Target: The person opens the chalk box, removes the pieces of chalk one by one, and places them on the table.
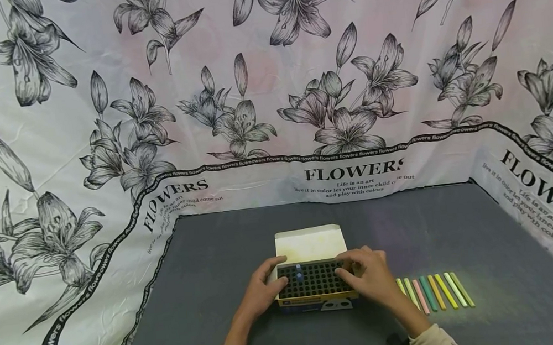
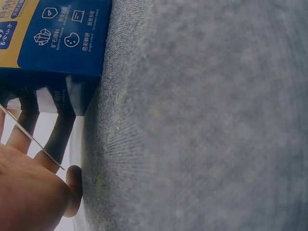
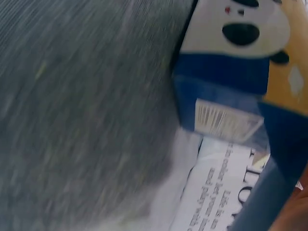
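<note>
A chalk box (image 1: pixel 319 299) with a blue and yellow front and panda print stands with its pale lid (image 1: pixel 309 245) raised at the back. Inside is a black holder full of round holes (image 1: pixel 317 286), with two blue chalks (image 1: pixel 299 276) in its left part. My left hand (image 1: pixel 260 292) grips the box's left end, thumb at the holder's edge; in the left wrist view its fingers lie by the box's blue side (image 2: pixel 57 57). At the right end my right hand (image 1: pixel 369 276) holds the box, thumb on the edge and fingers near the lid; the right wrist view shows barely any of it.
To the right of the box, several chalk sticks (image 1: pixel 435 293) in yellow, green, pink, orange and white lie in a row on the grey tabletop (image 1: pixel 223 244). A flower-printed sheet (image 1: pixel 257 182) hangs behind and along both sides.
</note>
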`<act>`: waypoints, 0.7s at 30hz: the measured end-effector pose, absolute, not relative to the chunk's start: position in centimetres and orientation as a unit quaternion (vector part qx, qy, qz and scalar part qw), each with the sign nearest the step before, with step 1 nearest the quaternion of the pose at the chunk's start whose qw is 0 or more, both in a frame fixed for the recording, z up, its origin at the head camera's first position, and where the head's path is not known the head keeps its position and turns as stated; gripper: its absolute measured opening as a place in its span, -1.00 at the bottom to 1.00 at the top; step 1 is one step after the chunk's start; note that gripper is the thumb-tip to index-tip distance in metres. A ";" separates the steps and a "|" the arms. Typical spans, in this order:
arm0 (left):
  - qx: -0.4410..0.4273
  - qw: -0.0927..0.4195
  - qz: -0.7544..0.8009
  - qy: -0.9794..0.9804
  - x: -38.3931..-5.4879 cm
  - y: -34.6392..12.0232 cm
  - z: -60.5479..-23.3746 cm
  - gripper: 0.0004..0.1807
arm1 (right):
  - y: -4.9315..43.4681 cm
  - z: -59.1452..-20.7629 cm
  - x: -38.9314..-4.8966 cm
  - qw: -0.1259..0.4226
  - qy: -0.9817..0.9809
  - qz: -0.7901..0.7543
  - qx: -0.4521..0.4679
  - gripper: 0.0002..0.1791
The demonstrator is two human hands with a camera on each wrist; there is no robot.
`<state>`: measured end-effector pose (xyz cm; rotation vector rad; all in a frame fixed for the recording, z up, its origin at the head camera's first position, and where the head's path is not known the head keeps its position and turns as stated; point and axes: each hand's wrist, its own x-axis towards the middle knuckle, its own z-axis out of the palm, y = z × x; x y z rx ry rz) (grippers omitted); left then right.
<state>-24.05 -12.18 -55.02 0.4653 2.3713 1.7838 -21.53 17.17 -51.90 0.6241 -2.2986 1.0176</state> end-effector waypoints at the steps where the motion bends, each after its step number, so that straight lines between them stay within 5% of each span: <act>1: 0.156 0.068 0.593 0.787 -24.0 -12.2 -55.0 -0.49 | 16.8 -51.9 -21.6 0.274 -0.852 0.377 0.241 -0.73; 21: 0.157 0.064 0.586 0.792 -24.0 -12.2 -54.9 -0.49 | 11.1 -51.5 -22.2 0.202 -0.882 0.341 0.255 -0.77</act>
